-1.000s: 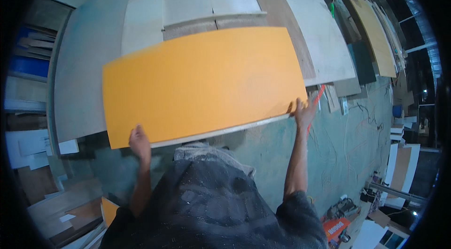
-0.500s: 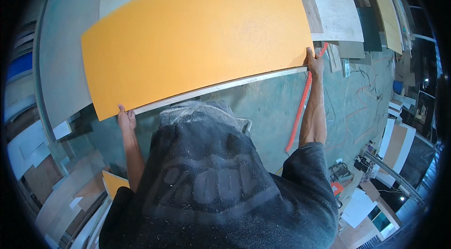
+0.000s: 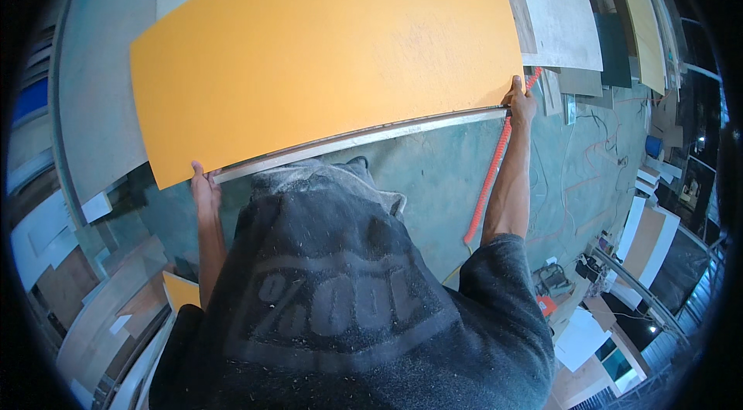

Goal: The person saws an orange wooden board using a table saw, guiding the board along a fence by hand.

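Observation:
A large orange-yellow panel [image 3: 325, 54] stretches across the upper middle, its near edge tilted up toward the right. My left hand [image 3: 205, 184] grips that near edge close to the left corner, thumb on top and fingers beneath. At the right corner my right hand [image 3: 520, 100] clasps the panel the same way. Just under the near edge runs a pale wooden strip [image 3: 364, 139], with a thin dark gap between it and the panel. The undersides of both hands' grips are hidden.
A red coiled hose [image 3: 489, 185] hangs beside my right forearm. Grey sheets [image 3: 108, 85] lie at the left, and a white board [image 3: 553, 7] at the upper right. Cables trail over the greenish floor [image 3: 433, 193]. Offcuts [image 3: 646, 243] stand at the far right.
The panel has shifted slightly away from me, opening a thin gap above the pale strip. Both hands have kept hold of it and moved with it.

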